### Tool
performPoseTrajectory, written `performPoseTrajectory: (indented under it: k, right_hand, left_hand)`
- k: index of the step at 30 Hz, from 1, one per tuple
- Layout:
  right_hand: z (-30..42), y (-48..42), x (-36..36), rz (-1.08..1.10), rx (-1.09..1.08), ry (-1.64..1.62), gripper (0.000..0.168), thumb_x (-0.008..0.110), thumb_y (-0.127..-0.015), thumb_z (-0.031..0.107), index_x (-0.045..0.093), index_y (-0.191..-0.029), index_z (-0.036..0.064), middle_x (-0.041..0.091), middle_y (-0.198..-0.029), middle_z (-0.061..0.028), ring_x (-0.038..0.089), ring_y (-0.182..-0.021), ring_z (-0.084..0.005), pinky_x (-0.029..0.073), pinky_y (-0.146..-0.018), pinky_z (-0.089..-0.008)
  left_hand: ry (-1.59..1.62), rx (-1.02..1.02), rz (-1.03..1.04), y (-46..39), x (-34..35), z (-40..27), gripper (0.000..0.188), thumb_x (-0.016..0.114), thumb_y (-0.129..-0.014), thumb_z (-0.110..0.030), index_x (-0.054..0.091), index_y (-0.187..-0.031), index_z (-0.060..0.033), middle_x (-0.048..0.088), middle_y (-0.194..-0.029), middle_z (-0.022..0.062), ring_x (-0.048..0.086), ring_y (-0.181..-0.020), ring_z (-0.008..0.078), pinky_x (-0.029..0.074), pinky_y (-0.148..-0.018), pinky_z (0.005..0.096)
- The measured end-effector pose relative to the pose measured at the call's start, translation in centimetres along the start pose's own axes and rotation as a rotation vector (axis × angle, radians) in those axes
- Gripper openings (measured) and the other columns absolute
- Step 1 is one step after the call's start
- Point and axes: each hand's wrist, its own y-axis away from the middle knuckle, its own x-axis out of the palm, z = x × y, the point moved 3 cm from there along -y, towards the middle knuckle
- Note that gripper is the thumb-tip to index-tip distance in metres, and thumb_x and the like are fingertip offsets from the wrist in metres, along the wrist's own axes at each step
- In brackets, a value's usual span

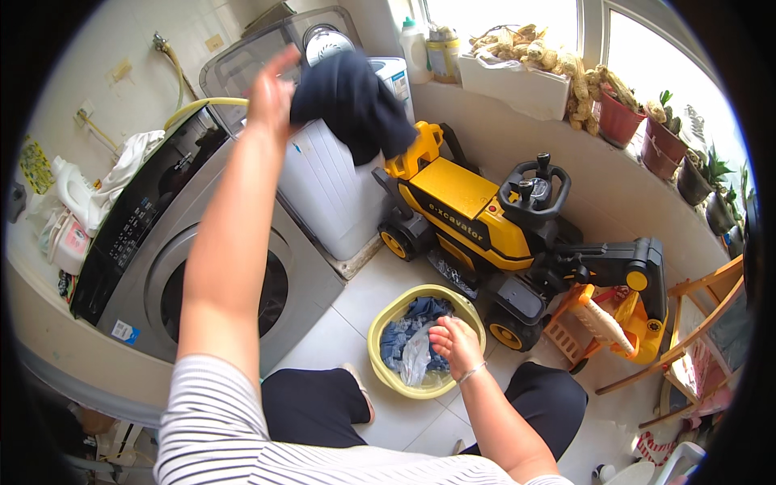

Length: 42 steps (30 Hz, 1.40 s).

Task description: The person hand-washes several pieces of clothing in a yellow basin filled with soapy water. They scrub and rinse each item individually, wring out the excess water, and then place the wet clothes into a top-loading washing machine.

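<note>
My left hand (273,91) is raised above the white top-loading washing machine (330,182), fingers stretched out and blurred. Against or just beside its palm, a dark navy garment (348,100) hangs in the air over that machine; blur hides whether my fingers grip it. My right hand (456,344) hovers over the near right side of a yellow plastic basin (379,370), fingers loosely curled and nothing visible in them. Blue patterned garments (394,336) lie bunched in the basin with a whitish, crumpled piece (416,357), perhaps thin plastic or cloth.
A grey front-loading washing machine (315,291) stands at left. The yellow ride-on toy excavator (461,188) is beyond the basin. Potted plants (664,145) and a white box (515,85) line the window sill. A wooden folding chair (691,333) stands at right.
</note>
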Motion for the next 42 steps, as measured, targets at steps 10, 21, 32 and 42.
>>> performPoseTrajectory:
  k: [10,21,32,42]
  right_hand:
    - [-1.4,-1.7,-1.1,-0.005,0.036,0.038,0.027,0.058,-0.094,0.030,0.056,-0.107,0.006,0.065,-0.090,-0.0047,0.062,-0.076,-0.0115,0.050,-0.067,-0.0248]
    - [-1.6,-2.7,-3.2,-0.194,-0.029,0.098,0.022,0.059,-0.094,0.024,0.058,-0.106,0.006,0.066,-0.089,-0.0037,0.061,-0.074,-0.0087,0.049,-0.066,-0.0213]
    - [-4.3,-2.9,-7.0,-0.299,0.148,0.130,0.023,0.060,-0.093,0.025,0.058,-0.105,0.005,0.065,-0.089,-0.0038,0.059,-0.076,-0.0084,0.048,-0.068,-0.0219]
    - [-4.5,-3.6,-7.0,-0.294,0.129,0.132,0.022,0.058,-0.094,0.024,0.058,-0.105,0.005,0.065,-0.089,-0.0042,0.060,-0.075,-0.0094,0.048,-0.068,-0.0223]
  left_hand:
    - [-0.059,0.119,-0.223,-4.6,-9.2,10.9,0.039,0.055,-0.094,-0.037,0.055,-0.115,-0.0043,0.064,-0.113,0.0235,0.063,-0.107,0.0320,0.051,-0.087,0.0410]
    - [-0.632,-0.905,-0.573,20.5,-16.8,52.3,0.066,0.076,-0.076,-0.022,0.048,-0.133,-0.0043,0.061,-0.118,0.0146,0.058,-0.109,0.0310,0.049,-0.087,0.0403]
    - [-1.512,-1.024,-0.394,21.6,-17.4,58.8,0.091,0.070,-0.079,-0.013,0.015,-0.152,-0.0147,0.036,-0.139,0.0223,0.037,-0.128,0.0423,0.036,-0.107,0.0410]
    - [-1.440,-0.579,-0.210,19.7,-20.5,57.0,0.021,0.073,-0.073,-0.007,0.052,-0.076,-0.0044,0.060,-0.089,0.0119,0.059,-0.086,0.0278,0.048,-0.075,0.0375]
